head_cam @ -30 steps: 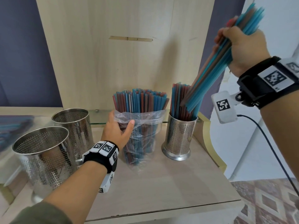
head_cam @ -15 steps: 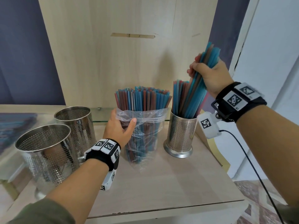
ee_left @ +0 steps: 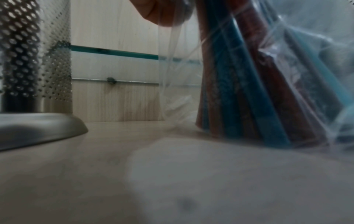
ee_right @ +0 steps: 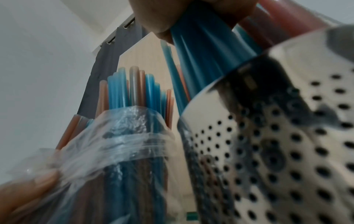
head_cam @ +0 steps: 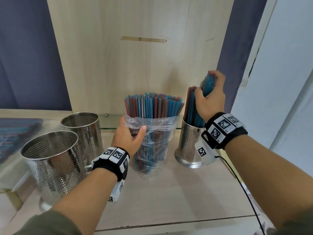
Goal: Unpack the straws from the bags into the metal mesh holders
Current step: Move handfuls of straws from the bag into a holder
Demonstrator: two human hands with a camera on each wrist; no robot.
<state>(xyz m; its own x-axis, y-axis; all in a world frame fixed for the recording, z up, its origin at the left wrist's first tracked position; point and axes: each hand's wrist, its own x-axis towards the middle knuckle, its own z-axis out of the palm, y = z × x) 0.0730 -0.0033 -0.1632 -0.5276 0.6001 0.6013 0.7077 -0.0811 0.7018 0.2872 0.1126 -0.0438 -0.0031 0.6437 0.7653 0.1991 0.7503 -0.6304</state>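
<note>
A clear plastic bag (head_cam: 153,141) of blue and red straws (head_cam: 153,106) stands upright mid-shelf. My left hand (head_cam: 128,134) grips its left side, thumb over the folded rim; the bag (ee_left: 277,78) fills the right of the left wrist view. To its right stands a perforated metal holder (head_cam: 190,145) with straws in it. My right hand (head_cam: 210,97) grips a bundle of blue straws (head_cam: 207,85) whose lower ends are inside that holder. In the right wrist view the bundle (ee_right: 203,50) enters the holder (ee_right: 277,136) beside the bag (ee_right: 107,151).
Two empty perforated metal holders, the near one (head_cam: 52,161) and the far one (head_cam: 83,133), stand at the left on the wooden shelf (head_cam: 169,200). A wooden back panel (head_cam: 135,65) rises behind. A flat bag of straws (head_cam: 18,133) lies at far left. The shelf's right edge drops off.
My right hand has come down from high on the right, lowering the straw bundle into the right holder. The left hand has kept its grip on the bag.
</note>
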